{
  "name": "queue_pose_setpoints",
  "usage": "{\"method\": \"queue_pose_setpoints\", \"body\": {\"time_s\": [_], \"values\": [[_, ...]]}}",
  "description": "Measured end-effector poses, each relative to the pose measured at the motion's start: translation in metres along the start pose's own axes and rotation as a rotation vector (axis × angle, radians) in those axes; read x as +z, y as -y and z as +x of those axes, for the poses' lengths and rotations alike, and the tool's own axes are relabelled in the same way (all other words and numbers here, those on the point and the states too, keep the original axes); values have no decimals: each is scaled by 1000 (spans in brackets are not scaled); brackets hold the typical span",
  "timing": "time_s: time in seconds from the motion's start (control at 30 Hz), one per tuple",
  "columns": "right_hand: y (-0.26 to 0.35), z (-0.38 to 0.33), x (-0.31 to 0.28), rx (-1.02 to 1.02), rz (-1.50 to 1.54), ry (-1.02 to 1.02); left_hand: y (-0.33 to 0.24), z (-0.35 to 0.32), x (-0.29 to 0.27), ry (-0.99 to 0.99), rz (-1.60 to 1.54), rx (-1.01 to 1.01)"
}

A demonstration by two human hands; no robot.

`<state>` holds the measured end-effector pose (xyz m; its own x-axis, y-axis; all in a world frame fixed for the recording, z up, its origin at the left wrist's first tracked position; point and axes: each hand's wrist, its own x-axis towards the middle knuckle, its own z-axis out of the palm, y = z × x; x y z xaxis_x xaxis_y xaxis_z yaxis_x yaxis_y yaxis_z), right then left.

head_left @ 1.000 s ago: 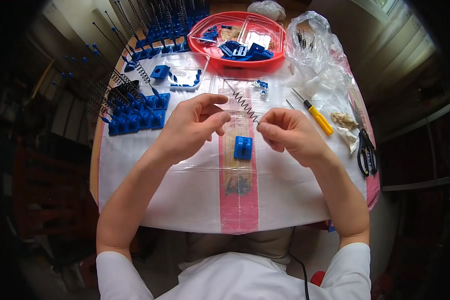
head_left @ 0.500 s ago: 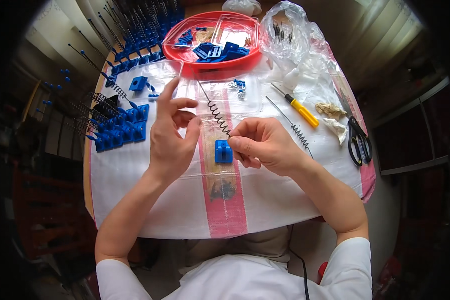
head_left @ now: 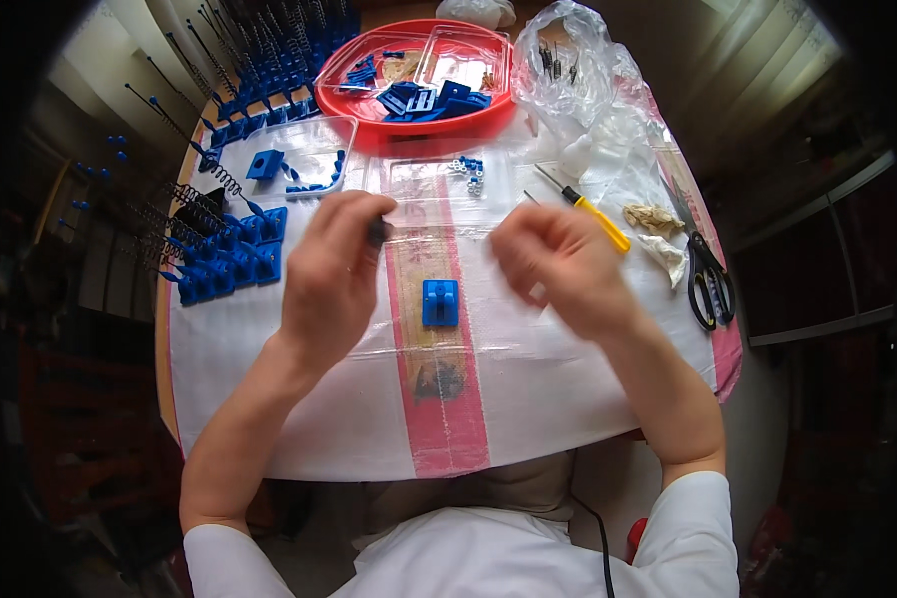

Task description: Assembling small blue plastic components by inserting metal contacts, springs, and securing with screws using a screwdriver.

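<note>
My left hand (head_left: 331, 269) is closed, with a small dark piece (head_left: 377, 231) showing at its fingertips. It looks like the black coil spring from the earlier frame, mostly hidden by the fingers. Smeared by motion, my right hand (head_left: 560, 261) hovers over the right half of the table, fingers curled. Whether it holds anything does not show. Just past it pokes the thin metal tip (head_left: 530, 197) of a wire lying on the cloth. Between both hands, nearer to me, a small blue plastic block (head_left: 441, 303) with a raised middle sits on the striped cloth.
Rows of blue bases with springs (head_left: 231, 261) stand at left. Behind are a clear tray (head_left: 347, 149) of blue parts, a red basin (head_left: 409, 128) and a plastic bag (head_left: 568, 90). Small beads (head_left: 471, 171) lie mid-table; a yellow screwdriver (head_left: 604, 225) and black scissors (head_left: 710, 284) lie right.
The stretched black spring is no longer in view between my hands. My left hand has closed round a dark piece. My right hand has moved right and slightly away from me, off the blue block.
</note>
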<state>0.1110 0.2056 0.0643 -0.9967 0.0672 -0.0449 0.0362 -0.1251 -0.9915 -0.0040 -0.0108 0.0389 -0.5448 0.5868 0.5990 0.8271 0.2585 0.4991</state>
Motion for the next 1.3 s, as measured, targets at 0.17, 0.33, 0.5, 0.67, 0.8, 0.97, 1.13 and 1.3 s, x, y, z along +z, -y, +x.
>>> {"method": "queue_pose_setpoints", "body": {"time_s": [0.17, 0.33, 0.5, 0.67, 0.8, 0.97, 1.13, 1.3], "values": [[20, 17, -76, -350, -354, -635, 0, 2, 5, -118, -948, -431], [-7, 40, -125, -106, -796, -600, 5, -8, 16, -156, -1036, -495], [-39, 63, -144, -53, -732, -555, 15, -11, 24, -183, -1251, -613], [-37, 68, -143, -90, -709, -580, 28, -13, 29, -257, -1216, -604], [-15, 62, -123, -127, -795, -586, 34, -16, 22, -272, -1130, -657], [4, 44, -83, -105, -567, -321, 37, -16, 21, -266, -1184, -673], [-8, 29, -59, -109, -381, -151, 35, -16, 23, -273, -1225, -684], [-20, 23, -67, -108, -384, -128, 37, -18, 22, -217, -1227, -687]]}}
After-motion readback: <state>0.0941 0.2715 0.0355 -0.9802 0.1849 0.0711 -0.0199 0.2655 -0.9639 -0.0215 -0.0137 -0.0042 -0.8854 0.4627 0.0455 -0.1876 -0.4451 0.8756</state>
